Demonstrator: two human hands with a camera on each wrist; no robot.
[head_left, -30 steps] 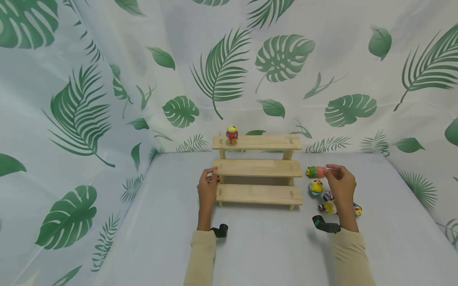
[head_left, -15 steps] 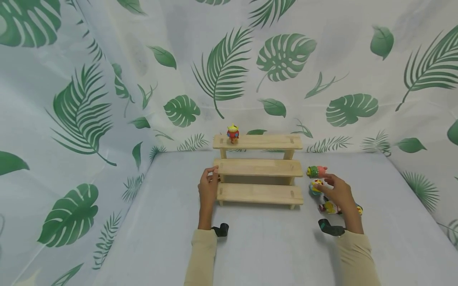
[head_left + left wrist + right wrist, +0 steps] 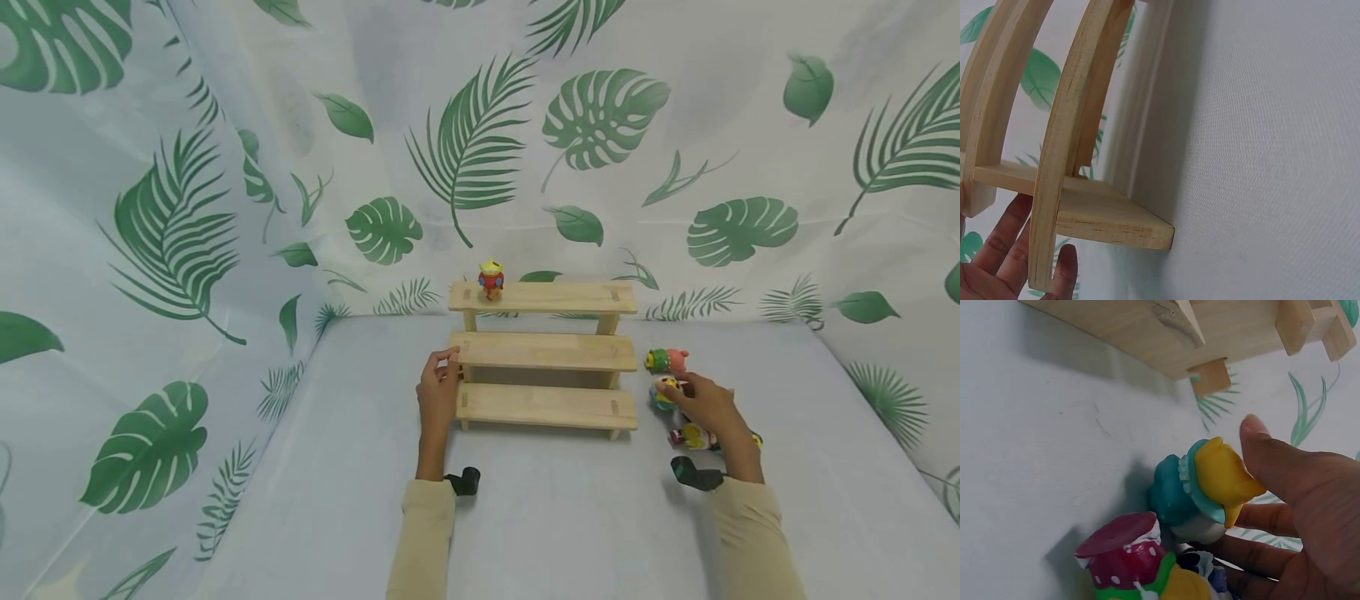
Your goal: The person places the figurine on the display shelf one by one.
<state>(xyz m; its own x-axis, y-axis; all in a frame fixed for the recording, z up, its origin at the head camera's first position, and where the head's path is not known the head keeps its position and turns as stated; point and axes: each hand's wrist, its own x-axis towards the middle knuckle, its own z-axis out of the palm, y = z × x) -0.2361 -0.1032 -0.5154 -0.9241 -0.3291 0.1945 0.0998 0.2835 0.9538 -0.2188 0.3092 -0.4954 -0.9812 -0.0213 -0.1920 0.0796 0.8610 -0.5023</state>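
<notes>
A three-tier wooden display shelf (image 3: 543, 352) stands on the table, seen from its side in the left wrist view. My left hand (image 3: 437, 396) grips its left end at the middle tier, fingers (image 3: 1007, 240) bent behind the wood. To the shelf's right, my right hand (image 3: 708, 407) pinches a small yellow-and-teal toy figurine (image 3: 1213, 481) between thumb and fingers, low by the table. A figurine with a maroon, white-dotted base (image 3: 1125, 556) lies beside it, and a dark-and-white one is partly hidden by the fingers. A red figurine with a yellow top (image 3: 491, 279) stands on the top tier's left.
A green-and-pink figurine (image 3: 666, 360) lies just beyond my right hand. Another figurine with yellow and maroon parts (image 3: 692, 437) lies nearer me, partly under the wrist. Behind the shelf hangs a white leaf-print cloth (image 3: 480, 167). The white tabletop (image 3: 555, 517) spreads in front.
My right hand has moved from beside the green-and-pink figurine toward me and down to the yellow-and-teal one, its fingers closing round it. The left hand stays on the shelf.
</notes>
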